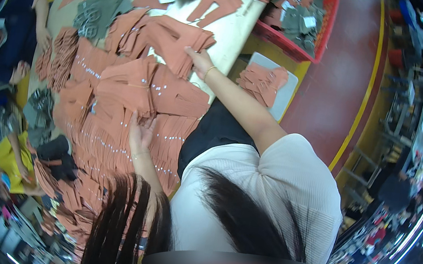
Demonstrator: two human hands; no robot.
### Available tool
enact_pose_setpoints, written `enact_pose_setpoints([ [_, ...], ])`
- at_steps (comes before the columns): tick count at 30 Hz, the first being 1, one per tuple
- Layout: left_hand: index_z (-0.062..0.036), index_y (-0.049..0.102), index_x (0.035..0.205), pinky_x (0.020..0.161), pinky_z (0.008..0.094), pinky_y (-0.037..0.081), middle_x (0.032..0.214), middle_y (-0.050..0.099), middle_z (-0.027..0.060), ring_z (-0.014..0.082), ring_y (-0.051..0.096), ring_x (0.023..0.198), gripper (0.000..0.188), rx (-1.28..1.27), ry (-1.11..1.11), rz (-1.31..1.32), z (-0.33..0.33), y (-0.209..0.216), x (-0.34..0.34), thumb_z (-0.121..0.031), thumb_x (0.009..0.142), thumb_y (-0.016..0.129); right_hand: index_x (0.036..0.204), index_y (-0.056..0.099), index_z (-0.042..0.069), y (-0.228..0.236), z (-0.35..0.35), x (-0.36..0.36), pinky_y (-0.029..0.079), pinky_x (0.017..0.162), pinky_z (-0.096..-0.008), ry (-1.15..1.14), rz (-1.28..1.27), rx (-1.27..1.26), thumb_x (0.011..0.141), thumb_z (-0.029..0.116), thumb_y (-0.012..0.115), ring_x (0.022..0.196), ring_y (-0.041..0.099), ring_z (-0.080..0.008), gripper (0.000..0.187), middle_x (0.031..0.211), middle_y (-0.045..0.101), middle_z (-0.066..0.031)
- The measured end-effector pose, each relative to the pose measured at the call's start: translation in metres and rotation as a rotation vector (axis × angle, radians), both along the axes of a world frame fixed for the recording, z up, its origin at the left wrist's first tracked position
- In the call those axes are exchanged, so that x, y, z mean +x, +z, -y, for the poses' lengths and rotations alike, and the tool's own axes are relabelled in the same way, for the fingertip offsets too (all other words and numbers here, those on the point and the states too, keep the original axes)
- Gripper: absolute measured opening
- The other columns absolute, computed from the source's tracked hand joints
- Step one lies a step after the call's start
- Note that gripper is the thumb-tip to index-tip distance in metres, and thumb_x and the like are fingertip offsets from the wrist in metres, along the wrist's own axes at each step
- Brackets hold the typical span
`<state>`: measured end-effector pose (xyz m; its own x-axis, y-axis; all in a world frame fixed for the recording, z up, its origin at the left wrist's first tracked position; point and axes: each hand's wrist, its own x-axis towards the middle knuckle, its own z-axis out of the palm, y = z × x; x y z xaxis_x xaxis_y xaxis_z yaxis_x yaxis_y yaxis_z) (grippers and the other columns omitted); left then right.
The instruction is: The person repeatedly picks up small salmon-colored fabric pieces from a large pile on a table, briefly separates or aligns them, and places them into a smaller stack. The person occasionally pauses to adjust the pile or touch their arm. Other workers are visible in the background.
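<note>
My right hand (199,62) is closed on the near right edge of a stack of orange fabric pieces (173,39), with the thumb on top and the other fingers mostly hidden. Closer to me, my left hand (141,132) is turned palm up at the lower edge of a tied orange fabric bundle (125,86). Its fingertips go under that edge, and the hand looks closed on it. Between the two hands lies another orange stack (179,94) bearing small white tags. Rows of overlapping orange pieces (108,142) spread over the table below the bundle.
Green fabric bundles (98,14) lie among the orange ones on the pale table (231,41). Beyond its right edge stand a red crate (286,48) of fabric pieces and a white tray (285,96) with orange pieces. Co-workers (18,37) are along the left side.
</note>
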<state>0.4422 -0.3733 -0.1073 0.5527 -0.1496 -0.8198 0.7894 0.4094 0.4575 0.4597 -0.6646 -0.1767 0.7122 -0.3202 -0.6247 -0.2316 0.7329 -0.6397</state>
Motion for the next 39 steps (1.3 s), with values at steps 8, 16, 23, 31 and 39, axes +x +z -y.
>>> enact_pose_setpoints([
  [8, -0.0032, 0.038, 0.132, 0.102, 0.0435, 0.039, 0.124, 0.042, 0.0129, 0.0325, 0.045, 0.118, 0.056, 0.082, -0.028, 0.023, -0.007, -0.022, 0.005, -0.033, 0.090, 0.061, 0.102, 0.060, 0.000, -0.026, 0.060, -0.107, 0.051, 0.059, -0.0318, -0.025, -0.194, -0.459, 0.087, 0.022, 0.061, 0.071, 0.063, -0.0147, 0.026, 0.088, 0.066, -0.0098],
  [16, -0.0059, 0.044, 0.108, 0.063, 0.0335, 0.048, 0.092, 0.052, 0.0111, 0.0188, 0.055, 0.077, 0.027, 0.444, -0.025, 0.402, 0.002, -0.029, -0.041, -0.023, 0.093, 0.058, 0.087, 0.066, 0.003, -0.171, 0.178, -0.312, 0.046, 0.059, -0.0327, -0.349, -0.870, -0.662, 0.084, 0.027, 0.057, 0.069, 0.058, -0.0157, 0.026, 0.073, 0.062, -0.0062],
  [23, -0.0013, 0.057, 0.103, 0.075, 0.0263, 0.051, 0.086, 0.060, 0.0063, 0.0131, 0.060, 0.077, 0.014, 0.157, -0.764, 0.589, 0.114, -0.046, -0.138, -0.012, 0.094, 0.055, 0.090, 0.066, 0.002, -0.249, 0.191, -0.363, 0.032, 0.041, -0.0255, -0.338, -0.843, -0.523, 0.084, 0.029, 0.063, 0.046, 0.044, -0.0096, 0.028, 0.064, 0.053, -0.0002],
  [31, -0.0057, 0.043, 0.124, 0.076, 0.0346, 0.048, 0.104, 0.055, 0.0076, 0.0219, 0.057, 0.097, 0.060, -0.078, -0.896, -0.198, 0.276, -0.194, -0.177, -0.045, 0.086, 0.065, 0.092, 0.065, -0.006, -0.201, 0.186, -0.323, 0.048, 0.058, -0.0317, -0.198, -0.741, -0.526, 0.079, 0.030, 0.069, 0.061, 0.061, -0.0183, 0.039, 0.079, 0.067, -0.0112],
  [39, -0.0131, 0.033, 0.131, 0.087, 0.0433, 0.049, 0.130, 0.047, 0.0072, 0.0255, 0.052, 0.115, 0.066, -0.079, -0.531, -0.128, 0.351, -0.261, -0.207, -0.034, 0.082, 0.072, 0.119, 0.049, -0.003, -0.169, 0.170, -0.306, 0.050, 0.081, -0.0326, -0.421, -0.221, -0.374, 0.080, 0.017, 0.070, 0.098, 0.062, -0.0221, 0.049, 0.109, 0.062, -0.0143],
])
